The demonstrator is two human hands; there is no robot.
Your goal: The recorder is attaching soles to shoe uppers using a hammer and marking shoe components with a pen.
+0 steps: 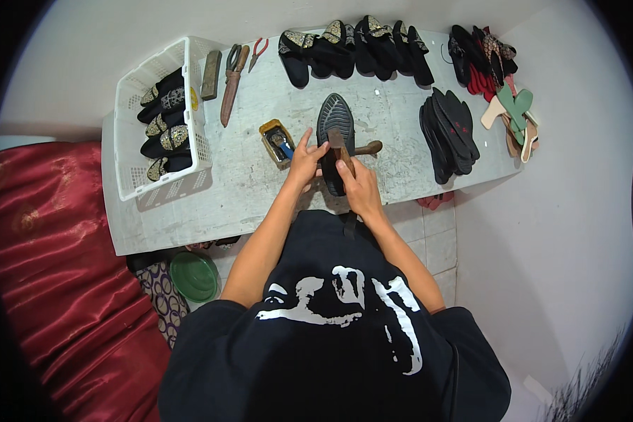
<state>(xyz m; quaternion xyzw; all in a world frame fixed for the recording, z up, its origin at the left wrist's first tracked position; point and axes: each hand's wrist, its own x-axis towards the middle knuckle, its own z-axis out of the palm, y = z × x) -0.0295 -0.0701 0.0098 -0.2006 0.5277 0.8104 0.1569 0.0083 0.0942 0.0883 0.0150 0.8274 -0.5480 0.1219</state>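
A black shoe sole (336, 112) with a ridged tread lies tread up near the table's front edge, toe pointing away from me. In my right hand (361, 188) is a short tool (336, 138) with a flat brownish metal head and a wooden handle, held over the sole. My left hand (306, 163) is at the sole's left side with fingers apart, one fingertip close to the metal head; whether it touches is unclear. A rounded wooden handle (369, 148) sticks out to the right of the sole, its other end hidden. Left of my left hand sits a yellow container (276, 141) with a blue-handled brush.
On the table (239, 183), a white basket (198, 133) of decorated shoes stands left, near a sheathed blade (231, 98), a dark block (211, 74) and red-handled pliers (258, 55). Black shoes (376, 49) line the back. Stacked soles (450, 133) and green shoe forms (517, 105) lie right.
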